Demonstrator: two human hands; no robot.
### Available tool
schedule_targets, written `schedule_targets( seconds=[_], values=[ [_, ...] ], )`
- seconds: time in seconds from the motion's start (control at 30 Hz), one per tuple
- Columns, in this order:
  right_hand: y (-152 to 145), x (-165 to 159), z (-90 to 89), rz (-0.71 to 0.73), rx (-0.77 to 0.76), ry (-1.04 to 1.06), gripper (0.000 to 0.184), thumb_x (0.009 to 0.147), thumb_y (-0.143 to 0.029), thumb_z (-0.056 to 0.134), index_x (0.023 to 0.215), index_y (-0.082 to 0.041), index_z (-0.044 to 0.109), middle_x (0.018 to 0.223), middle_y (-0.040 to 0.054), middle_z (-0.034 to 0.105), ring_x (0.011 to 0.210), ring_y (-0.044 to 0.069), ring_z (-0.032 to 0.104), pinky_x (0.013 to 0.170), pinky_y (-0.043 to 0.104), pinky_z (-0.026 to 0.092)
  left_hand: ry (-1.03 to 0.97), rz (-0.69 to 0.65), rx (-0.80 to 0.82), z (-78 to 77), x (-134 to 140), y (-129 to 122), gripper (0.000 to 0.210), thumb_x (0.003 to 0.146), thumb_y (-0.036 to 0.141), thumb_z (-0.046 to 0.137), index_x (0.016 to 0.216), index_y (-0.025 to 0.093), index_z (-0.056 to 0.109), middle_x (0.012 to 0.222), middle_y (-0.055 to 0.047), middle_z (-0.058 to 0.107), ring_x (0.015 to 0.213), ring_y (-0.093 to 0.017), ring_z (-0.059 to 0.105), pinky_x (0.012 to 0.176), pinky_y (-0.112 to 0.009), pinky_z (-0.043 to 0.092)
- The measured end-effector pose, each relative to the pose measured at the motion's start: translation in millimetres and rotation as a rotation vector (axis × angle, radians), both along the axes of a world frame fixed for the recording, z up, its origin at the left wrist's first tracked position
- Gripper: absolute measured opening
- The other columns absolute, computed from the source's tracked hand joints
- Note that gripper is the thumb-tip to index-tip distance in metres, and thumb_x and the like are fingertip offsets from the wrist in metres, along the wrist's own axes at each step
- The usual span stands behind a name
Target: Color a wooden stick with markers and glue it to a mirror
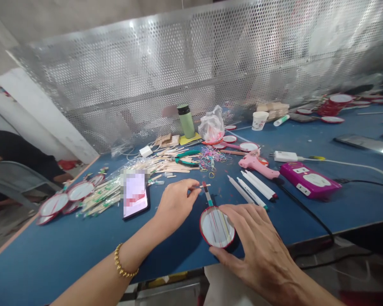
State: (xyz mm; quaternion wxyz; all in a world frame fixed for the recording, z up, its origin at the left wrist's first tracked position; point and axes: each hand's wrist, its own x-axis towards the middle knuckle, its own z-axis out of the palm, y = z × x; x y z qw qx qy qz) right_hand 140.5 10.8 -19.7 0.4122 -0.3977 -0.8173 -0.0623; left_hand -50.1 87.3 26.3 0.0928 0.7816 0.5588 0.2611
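Note:
A toy banjo (217, 227) with a round white face, a red rim and thin strings across it is near the table's front edge. Its short neck (208, 196), striped red, grey and green, points away from me. My right hand (255, 238) grips the round body by its rim, thumb at the near side and fingers at the far right. My left hand (178, 199) is closed in a pinch at the left of the neck's tip. Its fingertips meet the end of a thin wooden peg (206, 185) lying across the neck.
A phone (135, 195), bundled sticks (107, 191), pliers (187, 158) and rubber bands (212, 156) lie left and ahead. Markers (258, 185), a pink glue gun (258, 165) and a purple power strip (309, 179) are to the right. A perforated metal screen (166, 63) stands behind.

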Motion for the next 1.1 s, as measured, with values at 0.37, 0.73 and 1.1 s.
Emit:
schedule_targets(
  seconds=[0.37,0.73,1.1],
  values=[
    [1,0,-0.1,0.005,0.044,0.002,0.034,0.097,-0.039,0.055,0.117,-0.012,0.054,0.104,0.0115,0.069,0.094,0.025,0.061,0.086,0.041,0.044,0.070,-0.007,0.085,-2.3,1,0,0.013,0.091,0.016,0.062,0.089,0.019,0.074,0.088,-0.004,0.079,0.077,-0.022,0.071,0.070,-0.032,0.049],
    [1,0,1.1,0.000,0.051,-0.001,0.035,0.098,-0.041,0.054,0.117,-0.012,0.055,0.103,0.0116,0.069,0.094,0.025,0.061,0.085,0.041,0.045,0.047,-0.046,0.166,-7.8,-2,1,0.013,0.091,0.016,0.061,0.086,0.018,0.072,0.083,-0.003,0.078,0.071,-0.019,0.069,0.066,-0.030,0.045],
    [1,0,-0.8,-0.008,0.025,0.010,0.035,0.094,-0.038,0.059,0.118,-0.013,0.054,0.103,0.0119,0.069,0.093,0.026,0.061,0.083,0.042,0.046,0.040,-0.051,0.207,-9.5,-2,1,0.012,0.091,0.014,0.062,0.084,0.018,0.071,0.080,-0.002,0.077,0.070,-0.018,0.068,0.066,-0.029,0.045]
  ],
)
